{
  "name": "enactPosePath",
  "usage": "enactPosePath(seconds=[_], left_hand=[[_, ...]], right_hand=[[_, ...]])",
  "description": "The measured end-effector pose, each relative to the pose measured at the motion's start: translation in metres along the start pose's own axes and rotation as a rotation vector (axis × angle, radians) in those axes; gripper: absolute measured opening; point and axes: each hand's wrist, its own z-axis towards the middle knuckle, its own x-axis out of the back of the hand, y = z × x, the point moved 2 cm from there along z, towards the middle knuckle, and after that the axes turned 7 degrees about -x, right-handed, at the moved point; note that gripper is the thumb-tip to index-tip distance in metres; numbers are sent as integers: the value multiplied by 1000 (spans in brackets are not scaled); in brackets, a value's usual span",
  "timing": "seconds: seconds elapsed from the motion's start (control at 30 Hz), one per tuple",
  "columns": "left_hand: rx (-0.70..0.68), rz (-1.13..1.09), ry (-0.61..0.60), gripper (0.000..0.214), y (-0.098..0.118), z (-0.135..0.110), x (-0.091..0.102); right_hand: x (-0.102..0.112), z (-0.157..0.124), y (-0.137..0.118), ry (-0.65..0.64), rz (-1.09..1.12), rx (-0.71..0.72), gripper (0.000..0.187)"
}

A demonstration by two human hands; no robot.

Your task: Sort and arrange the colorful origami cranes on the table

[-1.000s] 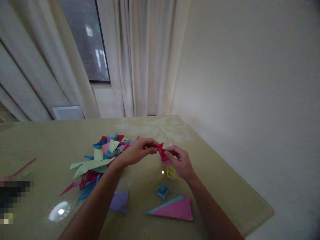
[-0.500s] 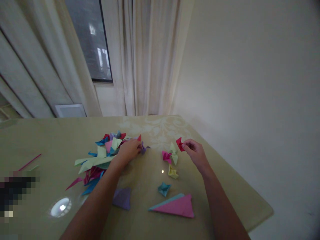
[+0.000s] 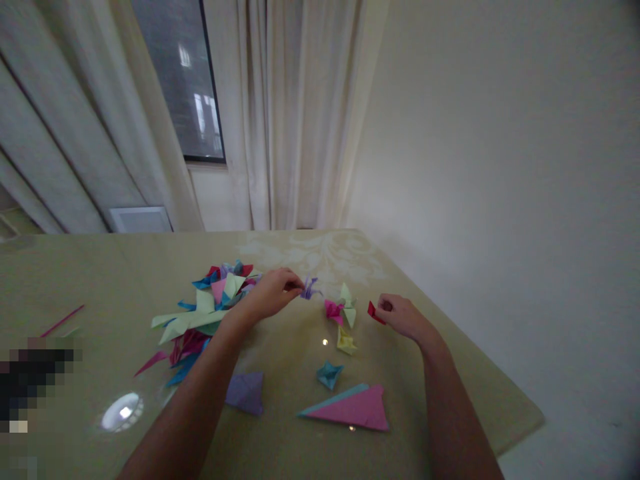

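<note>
Look, the left hand pinches a purple paper figure while the right hand grips a red paper piece over here

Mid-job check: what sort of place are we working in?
Most likely a room in a home, though I can't rule out another indoor space. Long pale curtains hang beside a dark window, and the table has a pale floral pattern near its far edge.

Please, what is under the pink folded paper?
A light-blue strip of paper shows along the far edge of the pink folded paper; anything else beneath is covered and cannot be seen.
</note>
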Motion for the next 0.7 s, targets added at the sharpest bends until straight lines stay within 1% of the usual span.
enactPosePath(seconds=[0.1, 0.17, 0.2, 0.23, 0.3, 0.4, 0.43, 0.5, 0.57, 0.63, 0.7], left_hand=[[40, 9, -18, 22, -8, -1, -4], [71, 2, -23, 14, -15, -2, -8], [77, -9, -29, 13, -18, -2, -11], [76, -24, -41, 18, -21, -3, -13], [74, -61, -77, 26, -28, -3, -20], [75, -97, -95, 31, -34, -4, -34], [76, -100, -88, 33, -35, -3, -39], [78, -91, -61, 39, -34, 0, -50], [82, -62, -27, 44, -32, 4, -56], [97, -9, 6, 47, -31, 6, -52], [127, 69, 39, 45, -33, 4, -39]], right_hand=[[-7, -2, 2, -98, -14, -6, 11], [-12, -2, 2, -153, -20, -7, 7], [-14, -2, 3, -176, -20, -6, 5], [-16, -1, 3, -196, -21, -5, 3], [-17, -1, 4, -224, -24, -4, 4], [-15, -2, 3, -251, -27, 5, 5], [-14, -3, 2, -262, -28, 10, 6], [-13, -6, 0, -300, -16, 26, 17], [-12, -8, -2, -333, 34, 46, 28], [-12, -10, -2, -357, 108, 68, 32], [-13, -9, -2, -376, 162, 82, 33]])
